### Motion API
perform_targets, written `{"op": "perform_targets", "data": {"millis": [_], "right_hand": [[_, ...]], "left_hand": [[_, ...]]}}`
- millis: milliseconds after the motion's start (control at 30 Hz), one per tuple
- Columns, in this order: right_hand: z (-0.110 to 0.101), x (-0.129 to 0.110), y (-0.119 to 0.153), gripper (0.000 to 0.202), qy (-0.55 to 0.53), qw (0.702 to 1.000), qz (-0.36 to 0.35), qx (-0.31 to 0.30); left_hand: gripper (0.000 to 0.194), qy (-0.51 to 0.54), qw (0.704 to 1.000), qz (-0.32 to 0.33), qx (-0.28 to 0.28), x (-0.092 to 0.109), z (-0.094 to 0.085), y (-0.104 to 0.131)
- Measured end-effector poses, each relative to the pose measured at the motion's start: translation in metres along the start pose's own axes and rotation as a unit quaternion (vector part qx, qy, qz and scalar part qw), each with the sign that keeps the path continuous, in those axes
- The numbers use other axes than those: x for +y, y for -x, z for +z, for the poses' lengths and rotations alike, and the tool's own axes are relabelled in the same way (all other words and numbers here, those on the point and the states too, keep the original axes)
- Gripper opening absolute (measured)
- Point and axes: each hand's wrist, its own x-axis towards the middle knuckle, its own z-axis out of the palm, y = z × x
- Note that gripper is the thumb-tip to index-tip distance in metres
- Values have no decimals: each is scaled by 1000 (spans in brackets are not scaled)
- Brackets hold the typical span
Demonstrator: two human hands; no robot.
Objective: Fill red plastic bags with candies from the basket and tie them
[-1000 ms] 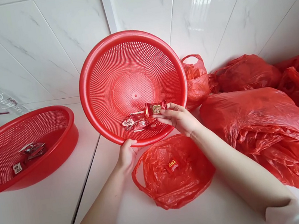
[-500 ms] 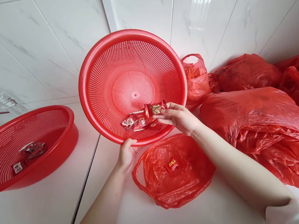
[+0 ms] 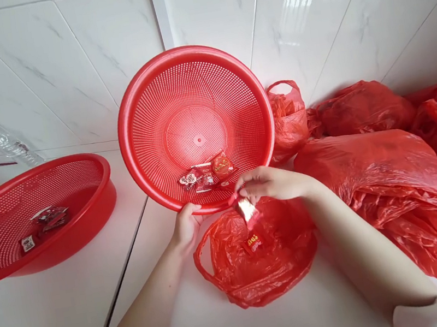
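My left hand grips the near rim of a red plastic colander, which is tilted so its inside faces me. Several wrapped candies rest at the low side of its wall. With bent fingers, my right hand pinches a wrapped candy just below the colander's rim. That candy hangs over an open red plastic bag, its shiny wrapper slightly blurred. Inside the bag lies a red candy with yellow lettering.
On the left stands a second red colander with a few wrapped packets in it. Behind it a clear plastic bottle lies by the tiled wall. Full red bags crowd the right side; a smaller red bag sits behind.
My right hand has moved the candy from inside the colander down and toward me, over the bag. A round red packet now shows in the colander. My left hand keeps its grip.
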Motion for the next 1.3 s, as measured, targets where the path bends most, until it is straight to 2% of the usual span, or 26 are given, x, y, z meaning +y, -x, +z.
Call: {"op": "perform_targets", "data": {"millis": [33, 67, 133, 200, 233, 267, 333, 433, 533, 567, 633, 667, 733, 900, 1033, 1167, 1233, 1300], "right_hand": [[2, -1, 1, 26, 46, 999, 2, -29], [5, -1, 1, 29, 88, 996, -5, -29], [11, 3, -4, 28, 163, 984, -45, 56], [18, 13, -12, 21, 234, 953, -93, 169], [20, 18, -16, 22, 265, 937, -104, 203], [22, 24, -21, 26, 287, 927, -106, 219], [24, 34, -27, 32, 299, 925, -103, 212], [24, 40, -31, 33, 232, 948, -89, 201], [21, 33, -32, 32, 15, 972, -62, 225], [20, 29, -32, 32, -91, 968, -58, 226], [18, 19, -31, 32, -284, 932, -57, 217], [17, 14, -30, 32, -349, 911, -56, 214], [17, 6, -28, 34, -414, 883, -56, 213], [20, -2, -24, 40, -425, 873, -81, 226], [22, 1, -26, 47, -391, 874, -113, 266], [23, 1, -30, 51, -388, 851, -159, 315], [22, 0, -28, 52, -386, 852, -167, 311], [18, -2, -24, 46, -379, 873, -147, 269]], "left_hand": [[40, 1, 1000, -3, -1, 0, 0, 0], [40, 3, 1000, -5, 0, 0, 1, 1], [40, 11, 1000, -12, 4, 0, 1, 1], [41, 23, 999, -23, 1, -1, 3, 2], [41, 27, 999, -26, -3, -1, 3, 2], [41, 30, 999, -26, -6, -2, 4, 2], [39, 28, 999, -20, -5, -3, 4, 3], [38, 27, 999, -18, -2, -4, 4, 3], [39, 34, 999, -29, -8, -2, 2, 3], [40, 34, 999, -31, -9, -1, 1, 3], [39, 32, 999, -31, -6, 1, 0, 3], [39, 29, 999, -30, -3, 2, -1, 3], [39, 22, 999, -29, 2, 3, -2, 2], [40, 17, 999, -39, -9, -1, -8, -1], [39, 32, 997, -57, -27, -3, -11, -2], [40, 45, 997, -57, -31, -3, -11, -1], [40, 45, 997, -57, -26, -3, -10, -1], [40, 36, 998, -47, -19, -2, -9, -1]]}}
